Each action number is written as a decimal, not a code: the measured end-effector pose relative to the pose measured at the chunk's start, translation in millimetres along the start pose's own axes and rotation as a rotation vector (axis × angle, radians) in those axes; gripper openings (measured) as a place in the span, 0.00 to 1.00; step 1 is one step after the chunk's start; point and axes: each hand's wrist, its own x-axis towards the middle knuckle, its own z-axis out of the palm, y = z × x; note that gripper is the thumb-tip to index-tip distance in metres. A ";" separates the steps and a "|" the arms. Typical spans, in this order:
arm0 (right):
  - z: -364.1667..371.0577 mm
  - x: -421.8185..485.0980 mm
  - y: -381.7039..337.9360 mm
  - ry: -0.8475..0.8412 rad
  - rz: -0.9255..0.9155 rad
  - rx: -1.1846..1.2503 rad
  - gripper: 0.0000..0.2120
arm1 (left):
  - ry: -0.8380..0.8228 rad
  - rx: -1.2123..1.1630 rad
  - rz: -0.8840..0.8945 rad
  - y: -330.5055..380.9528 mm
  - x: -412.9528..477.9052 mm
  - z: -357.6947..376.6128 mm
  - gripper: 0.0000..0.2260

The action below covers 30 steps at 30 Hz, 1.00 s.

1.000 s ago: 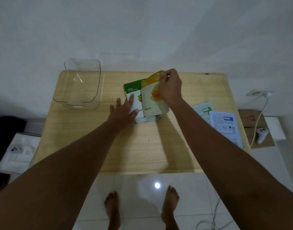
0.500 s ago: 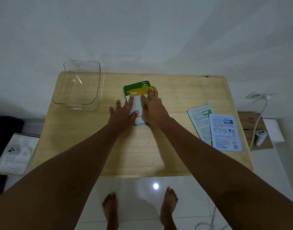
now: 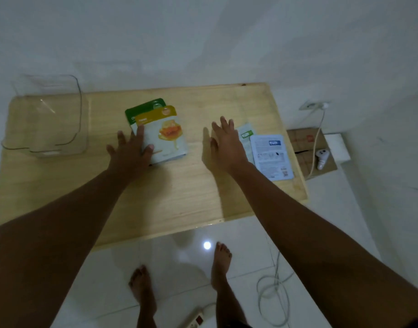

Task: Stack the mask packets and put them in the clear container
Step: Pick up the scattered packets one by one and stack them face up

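Stack: yellow honey mask packet [image 3: 166, 133] atop green packet [image 3: 146, 107] | left hand [image 3: 129, 152] flat on stack | right hand [image 3: 226, 143] open, empty, near two loose pale packets [image 3: 270, 155] | clear plastic container [image 3: 47, 114] empty.

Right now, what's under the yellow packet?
A green packet lies under the yellow packet, only its top and left edge showing. Anything below that is covered. The left hand rests flat on the stack's near left corner.

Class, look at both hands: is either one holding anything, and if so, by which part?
Nothing is gripped. The left hand lies flat on the near left corner of the yellow packet, pinning the stack. The right hand is open and empty.
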 end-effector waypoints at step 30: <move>-14.7 -27.1 67.7 0.147 0.343 -0.189 0.17 | -0.024 0.009 0.023 -2.6 1.0 5.2 0.31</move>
